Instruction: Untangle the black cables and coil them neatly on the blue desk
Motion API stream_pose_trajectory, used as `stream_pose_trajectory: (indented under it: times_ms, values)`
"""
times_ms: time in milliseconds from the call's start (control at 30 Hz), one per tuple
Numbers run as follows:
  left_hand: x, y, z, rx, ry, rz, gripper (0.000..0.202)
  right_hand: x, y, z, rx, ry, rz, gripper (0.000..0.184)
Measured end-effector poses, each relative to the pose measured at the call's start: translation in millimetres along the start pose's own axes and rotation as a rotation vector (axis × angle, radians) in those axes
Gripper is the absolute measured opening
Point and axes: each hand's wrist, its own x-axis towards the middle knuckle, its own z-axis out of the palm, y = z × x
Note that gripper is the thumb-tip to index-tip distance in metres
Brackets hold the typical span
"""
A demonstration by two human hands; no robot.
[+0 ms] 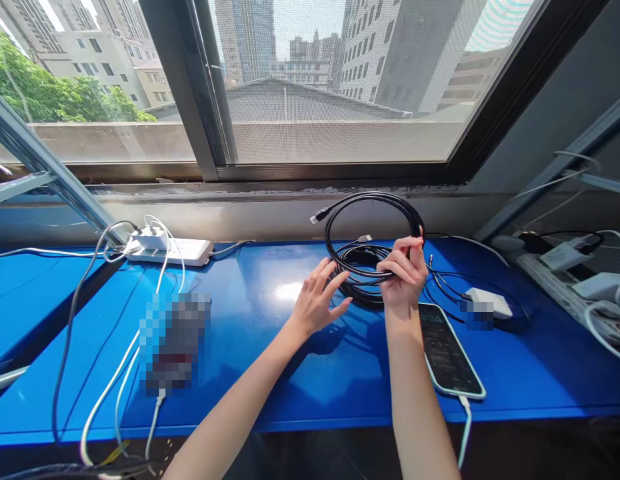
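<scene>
"Cable: where is it?"
"Coiled, above the counter and over a second coil, the grip of the right hand clamped on it."
"And the left hand?"
"Spread apart beside it; whether touching, I can't tell."

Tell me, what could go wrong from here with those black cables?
The raised coil, held in the right grip, overlaps the black loops on the blue table in this view, so they might tangle. Its loose connector sticks out at the left and could catch on something. The phone lies close by the right forearm, with a white cord running past the table's front edge; a bump or tug might shift it.
</scene>
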Motion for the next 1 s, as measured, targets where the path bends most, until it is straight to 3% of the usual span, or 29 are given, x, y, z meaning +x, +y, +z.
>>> stream_pose_trajectory:
  times_ms: [133, 200, 333, 433, 567, 700, 767, 900, 1000]
  values:
    - [-5.1, -1.3, -0.1, 0.073, 0.123, -0.108, 0.021, -7.9, 11.9, 16.0, 0.028, -0.118, 0.096, 0.007]
    - [-4.4, 0.1, -1.0, 0.036, 0.057, -0.157, 0.021, -12.2, 16.8, 22.4, -0.050, -0.210, 0.200, 0.014]
    - [1.5, 1.4, -0.2, -0.202, -0.215, -0.353, 0.023, -21.0, 28.3, 37.2, -0.308, -0.469, 0.438, 0.028]
    - [3.6, -2.5, 1.8, -0.254, -0.260, -0.471, 0.019, -26.6, 41.6, 47.3, -0.461, -0.496, 0.429, 0.035]
    - [5.0, -9.9, -1.6, -0.244, -0.196, -0.591, 0.010, -28.8, 56.8, 49.2, -0.551, -0.398, 0.238, 0.049]
    - [10.8, -17.9, -15.6, -0.246, -0.072, -0.702, 0.022, -22.4, 59.4, 37.4, -0.998, -0.262, 0.062, 0.053]
    - [14.9, -23.5, -24.8, -0.257, 0.007, -0.748, 0.023, -18.4, 59.1, 29.0, -1.198, -0.205, 0.030, 0.047]
    - [22.2, -34.0, -39.7, -0.294, 0.212, -0.788, 0.008, -16.8, 69.3, 11.3, -1.397, -0.200, 0.032, 0.027]
    - [23.0, -37.1, -44.0, -0.248, 0.297, -0.736, 0.021, -21.3, 85.6, -0.3, -1.507, -0.206, 0.050, 0.052]
